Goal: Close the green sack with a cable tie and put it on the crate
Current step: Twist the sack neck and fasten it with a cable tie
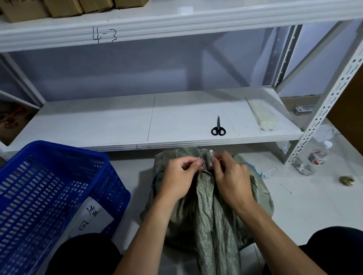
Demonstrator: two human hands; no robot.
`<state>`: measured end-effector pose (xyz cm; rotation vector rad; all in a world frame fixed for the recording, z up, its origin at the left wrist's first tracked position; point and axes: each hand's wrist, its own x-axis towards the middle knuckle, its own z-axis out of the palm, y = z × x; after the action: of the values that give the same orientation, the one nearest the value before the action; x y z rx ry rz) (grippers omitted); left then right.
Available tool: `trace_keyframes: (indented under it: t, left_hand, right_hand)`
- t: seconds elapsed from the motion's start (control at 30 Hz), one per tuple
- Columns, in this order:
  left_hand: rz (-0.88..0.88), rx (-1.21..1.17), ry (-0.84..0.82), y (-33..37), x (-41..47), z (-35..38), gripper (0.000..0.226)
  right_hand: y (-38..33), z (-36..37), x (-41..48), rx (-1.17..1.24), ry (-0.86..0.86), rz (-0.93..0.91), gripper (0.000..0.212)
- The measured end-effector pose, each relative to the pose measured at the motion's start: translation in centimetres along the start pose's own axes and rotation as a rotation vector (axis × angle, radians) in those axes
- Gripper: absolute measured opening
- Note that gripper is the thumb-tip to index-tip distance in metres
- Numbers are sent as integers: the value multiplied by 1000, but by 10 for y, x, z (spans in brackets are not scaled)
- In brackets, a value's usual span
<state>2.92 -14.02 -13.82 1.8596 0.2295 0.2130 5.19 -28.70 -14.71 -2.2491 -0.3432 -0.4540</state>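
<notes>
The green sack (210, 205) lies on the floor between my knees, its neck gathered into a bunch pointing toward the shelf. A thin white cable tie (210, 154) wraps that bunched neck. My left hand (181, 179) pinches one end of the tie on the left of the neck. My right hand (232, 177) pinches the other end on the right, fingertips almost touching the left ones. The blue plastic crate (34, 202) stands on the floor to the left, tilted, with a white label on its side.
Black scissors (218, 129) and a clear bag of white cable ties (262, 115) lie on the low white shelf (128, 123) just beyond the sack. A plastic bottle (314, 158) lies by the shelf's right post. Cardboard boxes (61, 3) fill the upper shelf.
</notes>
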Motion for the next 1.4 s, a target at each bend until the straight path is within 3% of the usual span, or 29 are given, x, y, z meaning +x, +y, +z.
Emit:
trace_keyframes:
  t: [0.13,0.33,0.8,1.0,1.4]
  left_hand:
    - [-196,-292,-106,1,0,-5,18]
    - [-335,-588,-78,-4,-6,-4,7]
    - [-343,-549,-155,-6,-7,-5,7]
    - [-335,-554,-150,-6,-6,-5,7]
    - [-325,-531,-159,-5,-5,-4,11]
  right_hand:
    - [-2,-3,-2,1,-24,-18,12]
    - [-2,-3,-6,5,-36,-22,17]
    - [1,1,-5,-57,19,13,15]
    - [1,5,-6,101,12,131,10]
    - [-4,-3,-8,13,-12,-70,8]
